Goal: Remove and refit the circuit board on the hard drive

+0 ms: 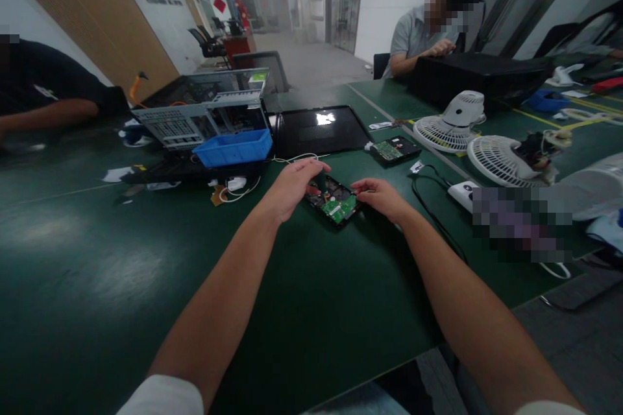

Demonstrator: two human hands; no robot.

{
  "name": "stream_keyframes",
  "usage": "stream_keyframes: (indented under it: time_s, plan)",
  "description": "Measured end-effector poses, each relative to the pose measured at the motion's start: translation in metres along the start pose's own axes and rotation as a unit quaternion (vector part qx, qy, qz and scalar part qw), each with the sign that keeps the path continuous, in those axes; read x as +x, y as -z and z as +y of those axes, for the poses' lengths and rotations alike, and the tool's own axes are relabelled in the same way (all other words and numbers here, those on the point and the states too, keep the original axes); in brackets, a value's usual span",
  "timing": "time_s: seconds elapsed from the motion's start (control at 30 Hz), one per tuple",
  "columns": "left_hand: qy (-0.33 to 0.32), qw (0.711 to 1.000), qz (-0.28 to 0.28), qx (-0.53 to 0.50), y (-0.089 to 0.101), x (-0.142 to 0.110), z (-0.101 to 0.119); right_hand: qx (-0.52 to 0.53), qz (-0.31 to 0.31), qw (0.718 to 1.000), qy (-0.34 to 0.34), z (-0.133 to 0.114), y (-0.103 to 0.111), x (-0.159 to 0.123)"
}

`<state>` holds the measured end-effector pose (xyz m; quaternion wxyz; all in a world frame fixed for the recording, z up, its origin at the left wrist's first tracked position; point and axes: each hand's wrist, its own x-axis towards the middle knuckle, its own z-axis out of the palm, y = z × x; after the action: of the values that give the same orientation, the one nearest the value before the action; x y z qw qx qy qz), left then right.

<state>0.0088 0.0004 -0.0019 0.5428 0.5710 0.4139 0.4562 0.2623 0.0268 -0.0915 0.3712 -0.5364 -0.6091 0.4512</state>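
A hard drive (339, 209) lies on the green table in front of me, its green circuit board facing up. My left hand (298, 185) is closed round a dark, upright screwdriver (320, 180), whose tip is over the drive's far left part; the tip itself is too small to make out. With fingertips and thumb, my right hand (378, 197) grips the drive's right edge. A second hard drive (395, 150), also showing a green board, lies farther back to the right.
An open computer case (204, 118) and a blue tray (234, 148) stand back left. Behind the drive lies a black panel (321, 131). Fan parts (450, 123), a white power strip (462, 194) and a black cable (435, 220) are at right. Two people sit across the table.
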Motion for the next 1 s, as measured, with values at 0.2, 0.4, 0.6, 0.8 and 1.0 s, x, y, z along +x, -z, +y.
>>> stream_keyframes:
  time_s: [0.2,0.4,0.6,0.8,1.0]
  plan:
    - [-0.015,0.999,0.019,0.031,-0.0001,-0.0002,0.0018,-0.012,0.007,1.0,0.005,0.0015,-0.0008,0.0002]
    - [0.007,1.0,0.01,-0.014,-0.0024,-0.0019,0.0039,-0.006,0.006,1.0,-0.015,0.0013,-0.0014,-0.0001]
    - [0.016,0.999,0.001,-0.039,-0.0031,-0.0031,0.0046,0.007,0.0,0.999,-0.036,0.0009,-0.0018,-0.0001]
    - [-0.004,1.0,-0.004,0.006,-0.0017,-0.0017,0.0027,-0.008,0.001,1.0,-0.024,0.0005,-0.0015,-0.001]
    - [-0.001,1.0,-0.002,0.014,-0.0028,-0.0016,-0.0003,-0.024,0.007,0.999,-0.02,0.001,-0.0018,-0.0009]
